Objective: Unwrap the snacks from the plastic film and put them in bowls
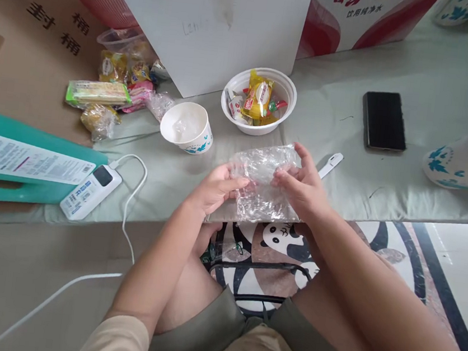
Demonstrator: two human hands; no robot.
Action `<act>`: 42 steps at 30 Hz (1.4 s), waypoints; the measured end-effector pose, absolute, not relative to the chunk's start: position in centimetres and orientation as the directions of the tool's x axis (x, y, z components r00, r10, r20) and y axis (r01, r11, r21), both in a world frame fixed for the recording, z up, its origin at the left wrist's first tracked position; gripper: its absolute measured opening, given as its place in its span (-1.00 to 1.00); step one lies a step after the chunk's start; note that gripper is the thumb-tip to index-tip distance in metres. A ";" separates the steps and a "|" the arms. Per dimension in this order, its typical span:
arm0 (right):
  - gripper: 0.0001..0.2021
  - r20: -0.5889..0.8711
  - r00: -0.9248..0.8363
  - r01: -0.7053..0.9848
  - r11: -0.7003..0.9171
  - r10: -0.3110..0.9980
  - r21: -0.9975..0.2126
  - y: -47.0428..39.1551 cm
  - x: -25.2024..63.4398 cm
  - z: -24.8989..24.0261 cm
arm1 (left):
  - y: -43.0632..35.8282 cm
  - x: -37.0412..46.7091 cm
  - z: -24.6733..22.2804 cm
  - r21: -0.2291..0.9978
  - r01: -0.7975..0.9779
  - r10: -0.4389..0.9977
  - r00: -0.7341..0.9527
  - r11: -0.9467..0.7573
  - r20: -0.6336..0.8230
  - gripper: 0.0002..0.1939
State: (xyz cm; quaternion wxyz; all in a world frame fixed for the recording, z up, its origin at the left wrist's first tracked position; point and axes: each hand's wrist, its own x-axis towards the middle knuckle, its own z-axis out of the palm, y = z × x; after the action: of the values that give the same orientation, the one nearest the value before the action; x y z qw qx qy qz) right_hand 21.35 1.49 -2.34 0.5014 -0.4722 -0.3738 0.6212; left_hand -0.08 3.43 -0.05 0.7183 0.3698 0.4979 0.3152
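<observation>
Left hand and right hand, as I view them remotely through the head camera. Each is mostly closed, thumb against fingers, pinching one side of a clear, crinkled plastic film; whether sheet or bag, I cannot tell. The film spans the gap between the hands, above the front edge of the pale grey-green cloth-covered table. In my judgement, a hard pull could tear so thin a material, and a slack pinch could let it slide over the edge to the floor. Just beyond stands a round white bowl of wrapped snacks; a forward sweep might knock it. To the left, a white paper cup with blue leaves, holding crumpled clear plastic, looks light enough to tip. Beside the right hand lies a slim white plastic implement, partly covered and easily nudged. A black rectangular phone lies well clear.
</observation>
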 end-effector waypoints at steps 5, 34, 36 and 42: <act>-0.65 -0.294 -0.221 -0.174 -0.334 0.930 -0.926 1.7 21.8 -2.0 | 3.5 -0.2 0.0 0.921 -0.009 0.897 0.234 0.388 -0.376 -0.64; -0.75 -0.150 -0.126 -0.006 -0.152 0.981 -0.988 0.4 19.7 -1.5 | 1.5 1.8 0.3 0.847 0.465 0.959 0.229 -0.258 0.167 -0.68; -0.77 -0.101 -0.239 -0.125 -0.133 0.966 -0.983 0.2 19.7 -1.4 | 1.4 2.1 0.1 0.925 0.365 0.925 0.378 -0.101 -0.048 -0.60; -0.91 -0.013 0.068 -0.020 -0.011 0.998 -1.000 -0.4 20.5 -1.1 | 3.6 -1.5 1.0 0.857 0.454 0.965 0.022 -0.243 0.262 -0.82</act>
State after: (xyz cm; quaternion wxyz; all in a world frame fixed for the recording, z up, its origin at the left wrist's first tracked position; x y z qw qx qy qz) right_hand 20.48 -0.39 -1.07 0.5187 -0.5148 -0.4747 0.4905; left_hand -1.46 3.62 0.96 0.2895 0.6534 0.5427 0.4413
